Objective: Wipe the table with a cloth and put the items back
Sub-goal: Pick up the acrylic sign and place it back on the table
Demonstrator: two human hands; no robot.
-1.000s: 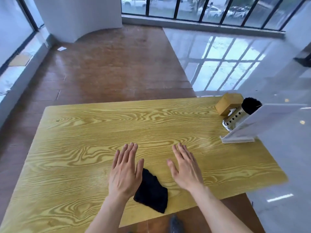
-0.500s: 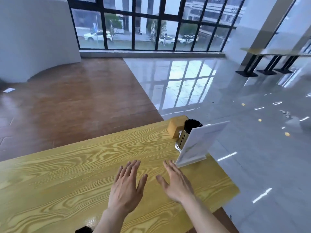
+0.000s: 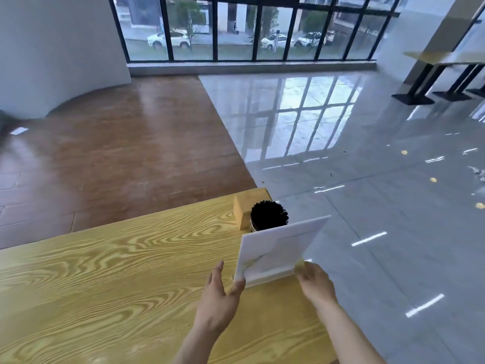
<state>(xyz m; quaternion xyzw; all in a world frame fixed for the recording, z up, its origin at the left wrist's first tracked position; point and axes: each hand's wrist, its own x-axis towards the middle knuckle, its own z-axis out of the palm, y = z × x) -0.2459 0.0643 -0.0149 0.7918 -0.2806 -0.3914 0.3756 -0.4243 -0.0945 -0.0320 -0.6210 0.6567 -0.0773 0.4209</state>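
At worktop (image 3: 110,271) right corner | sign stand (image 3: 280,248): left hand (image 3: 217,300) open against one base end, right hand (image 3: 316,283) pinching the other | step: clearing items | next: lift clear of chopstick holder (image 3: 269,219).

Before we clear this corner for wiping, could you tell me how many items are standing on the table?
3: the white sign stand nearest, between both hands; the holder of black sticks right behind it; the wooden box at the far corner. The sign may hide others.
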